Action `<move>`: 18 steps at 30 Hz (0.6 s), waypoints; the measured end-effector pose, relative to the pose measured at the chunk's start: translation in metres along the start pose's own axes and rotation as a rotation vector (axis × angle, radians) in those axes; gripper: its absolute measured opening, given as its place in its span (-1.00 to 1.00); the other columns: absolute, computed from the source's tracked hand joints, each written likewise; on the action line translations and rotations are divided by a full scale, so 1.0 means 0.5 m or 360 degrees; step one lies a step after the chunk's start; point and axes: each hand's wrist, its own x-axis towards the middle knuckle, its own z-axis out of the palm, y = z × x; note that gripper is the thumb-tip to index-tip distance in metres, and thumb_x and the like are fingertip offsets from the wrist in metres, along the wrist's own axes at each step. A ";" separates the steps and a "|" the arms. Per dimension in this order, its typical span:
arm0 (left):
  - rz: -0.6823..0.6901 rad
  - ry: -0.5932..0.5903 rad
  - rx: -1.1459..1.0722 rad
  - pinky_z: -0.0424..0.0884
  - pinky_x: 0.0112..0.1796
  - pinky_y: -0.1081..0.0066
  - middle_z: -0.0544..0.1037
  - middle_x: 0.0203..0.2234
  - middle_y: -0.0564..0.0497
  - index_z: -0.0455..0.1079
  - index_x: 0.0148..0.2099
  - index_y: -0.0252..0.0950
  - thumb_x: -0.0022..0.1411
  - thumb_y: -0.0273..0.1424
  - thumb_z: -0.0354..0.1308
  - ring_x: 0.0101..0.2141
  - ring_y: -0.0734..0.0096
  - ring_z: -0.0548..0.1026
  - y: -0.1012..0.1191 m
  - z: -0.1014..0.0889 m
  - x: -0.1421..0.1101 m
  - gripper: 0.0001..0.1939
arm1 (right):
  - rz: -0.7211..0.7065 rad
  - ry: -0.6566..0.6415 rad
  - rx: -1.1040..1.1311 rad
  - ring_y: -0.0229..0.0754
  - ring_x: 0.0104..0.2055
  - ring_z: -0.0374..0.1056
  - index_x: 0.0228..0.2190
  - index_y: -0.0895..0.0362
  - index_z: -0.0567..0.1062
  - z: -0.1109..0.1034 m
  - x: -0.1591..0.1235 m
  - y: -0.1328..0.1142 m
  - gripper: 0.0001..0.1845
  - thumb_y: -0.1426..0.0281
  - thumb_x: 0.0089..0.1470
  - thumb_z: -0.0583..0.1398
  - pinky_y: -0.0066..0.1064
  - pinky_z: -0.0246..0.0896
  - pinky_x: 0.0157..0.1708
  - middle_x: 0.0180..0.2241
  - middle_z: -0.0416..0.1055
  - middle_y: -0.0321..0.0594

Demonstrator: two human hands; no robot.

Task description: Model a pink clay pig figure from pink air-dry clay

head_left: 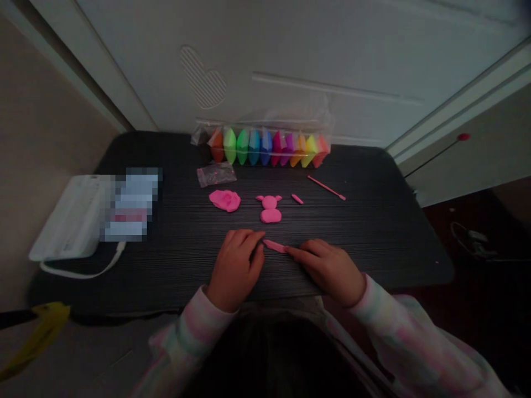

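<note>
A flat, pale pink clay knife point(275, 246) lies low over the dark tabletop between my hands. My right hand point(329, 266) is closed on its right end, fingers pressed together. At the other end, the thumb and index finger of my left hand point(238, 264) come together by the tip; whatever they pinch is hidden. Just beyond stands a pink clay figure point(270, 209) with a round head, two pointed ears and an oval body. A small pink clay roll point(297, 199) lies right of it, and a flattened pink clay lump point(225, 200) lies left.
A thin pink stick tool point(326, 188) lies at the back right. Along the rear edge, a clear bag holds several coloured clay packs point(265, 148), with a small plastic bag point(216, 174) before it. A white device point(68, 218) with a cable and a blurred phone point(131, 205) occupy the left.
</note>
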 end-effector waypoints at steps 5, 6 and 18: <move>0.0043 0.0023 0.0073 0.33 -0.21 0.24 0.43 -0.29 -0.08 0.32 -0.08 -0.32 0.20 -0.44 -0.06 -0.25 0.28 0.36 -0.005 -0.001 0.004 -0.74 | 0.0360 0.0308 0.0735 -0.25 -0.31 0.34 -0.12 0.10 0.39 0.007 -0.009 0.008 -0.71 0.40 0.12 0.02 -0.41 0.27 -0.30 -0.35 0.44 -0.20; 0.0078 0.0012 0.0107 0.33 -0.21 0.24 0.43 -0.29 -0.08 0.32 -0.08 -0.31 0.19 -0.43 -0.05 -0.25 0.28 0.36 -0.005 0.000 0.006 -0.74 | 0.0492 0.0399 0.0907 -0.25 -0.31 0.35 -0.17 0.10 0.42 0.008 -0.009 0.011 -0.74 0.40 0.10 0.05 -0.40 0.26 -0.28 -0.35 0.45 -0.20; 0.0394 -0.0152 0.0129 0.38 -0.29 0.31 0.48 -0.35 -0.02 0.42 -0.28 -0.25 0.16 -0.49 0.00 -0.32 0.34 0.40 0.014 0.009 0.030 -0.83 | 0.1190 0.1272 0.2613 -0.30 -0.41 0.38 -0.36 0.08 0.34 0.021 -0.006 0.080 -0.88 0.33 0.03 0.07 -0.36 0.30 -0.30 -0.45 0.43 -0.29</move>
